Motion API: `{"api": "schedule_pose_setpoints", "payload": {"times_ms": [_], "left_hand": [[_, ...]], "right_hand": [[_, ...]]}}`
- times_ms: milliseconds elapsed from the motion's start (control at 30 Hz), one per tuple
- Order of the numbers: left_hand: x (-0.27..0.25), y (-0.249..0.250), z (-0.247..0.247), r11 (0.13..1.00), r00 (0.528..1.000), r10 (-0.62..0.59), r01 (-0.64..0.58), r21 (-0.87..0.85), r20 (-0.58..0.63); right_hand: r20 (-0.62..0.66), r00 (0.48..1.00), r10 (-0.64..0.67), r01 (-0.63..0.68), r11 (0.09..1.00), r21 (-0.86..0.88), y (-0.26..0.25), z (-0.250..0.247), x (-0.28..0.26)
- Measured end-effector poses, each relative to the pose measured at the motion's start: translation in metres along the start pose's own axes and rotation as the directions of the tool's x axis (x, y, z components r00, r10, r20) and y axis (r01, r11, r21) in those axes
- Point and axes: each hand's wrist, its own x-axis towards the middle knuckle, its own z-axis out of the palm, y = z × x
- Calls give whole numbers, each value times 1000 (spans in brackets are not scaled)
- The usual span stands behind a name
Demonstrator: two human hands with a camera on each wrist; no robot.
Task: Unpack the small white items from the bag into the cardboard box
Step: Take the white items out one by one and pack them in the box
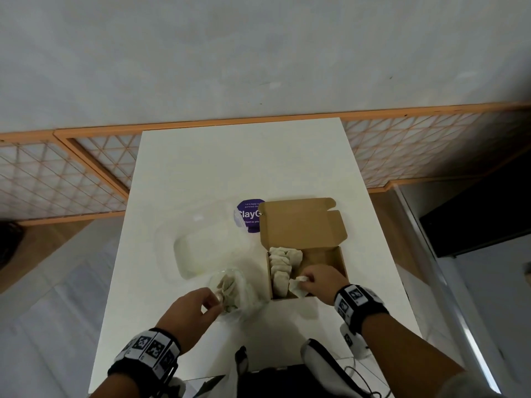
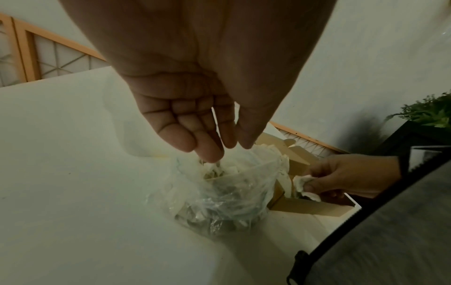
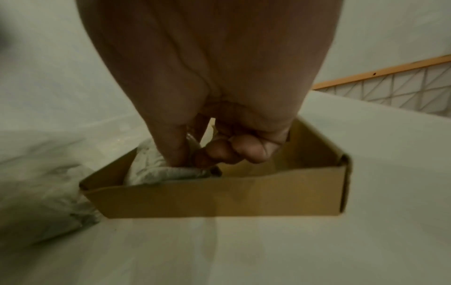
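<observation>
We note the small white items in two places, taking the cardboard box (image 1: pixel 324 255) as our landmark. One lot stands packed in a row (image 1: pixel 283 265) along the box's left inner wall, from the hinge side down toward the near wall. The rest sit inside the clear plastic bag (image 1: pixel 240 294), which rests on the table just left of the box, near its front left corner, mouth open upward.

One white item (image 1: pixel 298 282) is at the near end of the row, inside the box close to the near wall. Our right hand (image 1: pixel 321 282) has it pinched between thumb and forefinger; in the right wrist view the other fingers (image 3: pixel 246 152) curl under, pressed together, above the box floor. The item looks crumpled; we cannot tell its exact shape.

Our left hand (image 1: pixel 192 311) is at the bag's mouth, left of the box. In the left wrist view its fingers (image 2: pixel 207 152) lie close together, tips down at the bag's rim, thumb meeting them in a pinch on the plastic edge.

The box lid (image 1: pixel 298 222) lies folded back on the far side of the box. A purple round sticker (image 1: pixel 248 216) shows partly beyond the lid's left edge. A clear plastic tray (image 1: pixel 207 254) lies left of the box, beyond the bag. All rest on a white table (image 1: pixel 230 162).
</observation>
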Motion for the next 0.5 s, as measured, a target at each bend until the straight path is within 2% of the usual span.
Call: {"api": "schedule_pose_setpoints", "payload": {"times_ms": [167,300,500], "left_hand": [[-2,0,-3,1000,1000,-18,18,3,-12],[-3,-2,-2,1000,1000,-30,30,6,-2],[-2,-6,-1,999,999,-37,37,-2,8]], "right_hand": [[-92,987,128,-119,988,103,-4,9,25],[-188,969,158,-116,969,216,-9,10,27],[-214,951,225,-111,889,444,-6,18,26]]}}
